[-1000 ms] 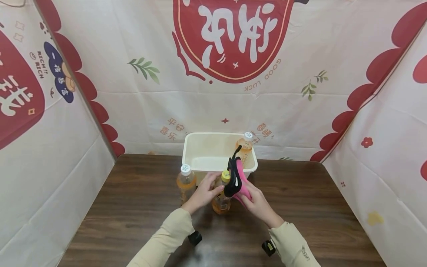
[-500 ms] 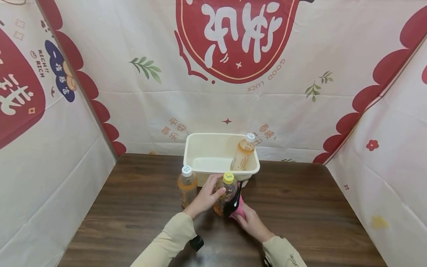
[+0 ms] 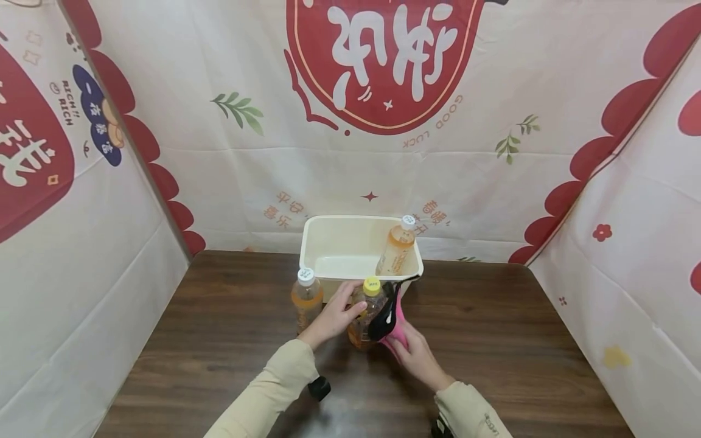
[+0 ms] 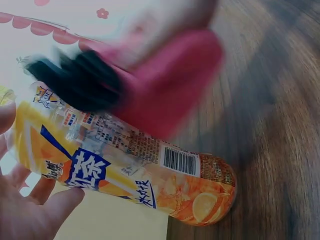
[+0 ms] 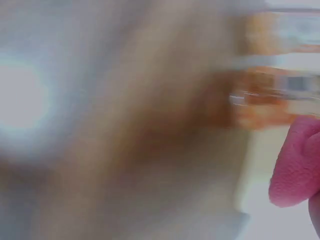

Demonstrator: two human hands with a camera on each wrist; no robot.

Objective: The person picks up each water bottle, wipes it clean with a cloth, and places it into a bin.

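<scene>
A drink bottle with a yellow cap and orange label (image 3: 358, 333) stands on the table, close in front of the cream bin. My left hand (image 3: 335, 314) grips its upper part from the left, and the thumb and fingers show on the bottle in the left wrist view. In my right hand (image 3: 420, 358) is a pink-and-black cloth (image 3: 398, 322), held against or very near the bottle's right side. The left wrist view shows that cloth (image 4: 177, 82) blurred over the bottle. Pink fuzzy fabric (image 5: 297, 167) appears at the right of the right wrist view, which is mostly blurred.
Left of my left hand stands a white-capped bottle (image 3: 306, 302). The cream bin (image 3: 319, 243) sits at the table's back edge, with another white-capped bottle (image 3: 395, 252) leaning inside its right end. Printed cloth walls (image 3: 350, 170) enclose the brown table (image 3: 219, 340).
My right hand has swept the cloth down along the yellow-capped bottle's right side, then slightly back up. The left hand keeps its grip nearly in place.
</scene>
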